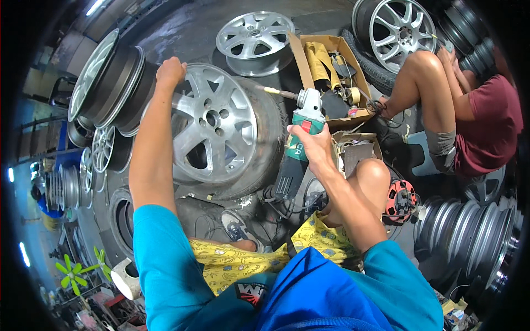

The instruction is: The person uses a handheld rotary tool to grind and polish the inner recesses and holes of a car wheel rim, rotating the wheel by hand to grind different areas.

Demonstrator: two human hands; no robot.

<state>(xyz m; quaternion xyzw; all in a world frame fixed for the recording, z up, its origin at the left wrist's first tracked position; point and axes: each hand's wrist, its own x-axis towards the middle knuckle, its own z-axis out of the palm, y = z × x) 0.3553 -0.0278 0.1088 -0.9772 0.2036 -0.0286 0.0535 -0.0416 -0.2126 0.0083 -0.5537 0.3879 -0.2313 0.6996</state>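
A silver alloy wheel rim (234,110) with broad spokes leans on a worn tyre (271,127) in front of me. My left hand (172,73) is closed at the rim's upper left edge; its fingertips are partly hidden. In my right hand (316,144) is a green and black angle grinder (291,172), its metal head pointing away from me. From the head a thin rod (276,92) with a pale yellow section reaches left, its end by the rim's right side. The rod's tip is too small to make out.
Several rims (107,88) are stacked at left. Another rim (256,36) lies beyond. A cardboard box (361,71) of tools stands right of the grinder. A co-worker (486,116) sits at far right. Cables (276,207) cross the floor; steel rims (469,231) line the lower right.
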